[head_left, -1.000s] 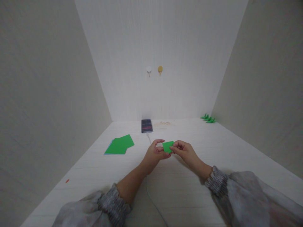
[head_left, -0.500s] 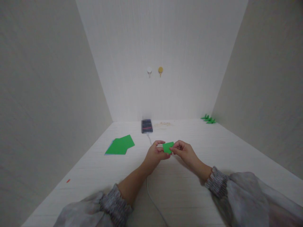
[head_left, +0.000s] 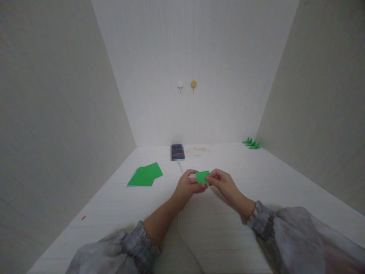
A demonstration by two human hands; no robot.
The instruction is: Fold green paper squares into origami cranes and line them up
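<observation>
A small piece of green paper (head_left: 202, 177) is held up between both hands above the middle of the table. My left hand (head_left: 186, 187) grips it from the left and below, thumb along its lower edge and fingers behind. At its right edge, my right hand (head_left: 221, 180) pinches it between thumb and forefinger. Whether the piece is folded cannot be made out. Larger green paper sheets (head_left: 145, 175) lie overlapping to the left, with a sliver of light blue showing under them. Several folded green paper shapes (head_left: 251, 144) sit at the far right corner.
A dark, pixelated device (head_left: 177, 152) stands by the back wall, its white cable (head_left: 185, 243) running toward me under my left arm. A small orange-red scrap (head_left: 83, 217) lies at left. A white hook (head_left: 180, 84) and a yellow hook (head_left: 193, 84) are on the wall.
Both hands stay almost in place around the small green paper. Its face and the right fingertips have shifted only slightly.
</observation>
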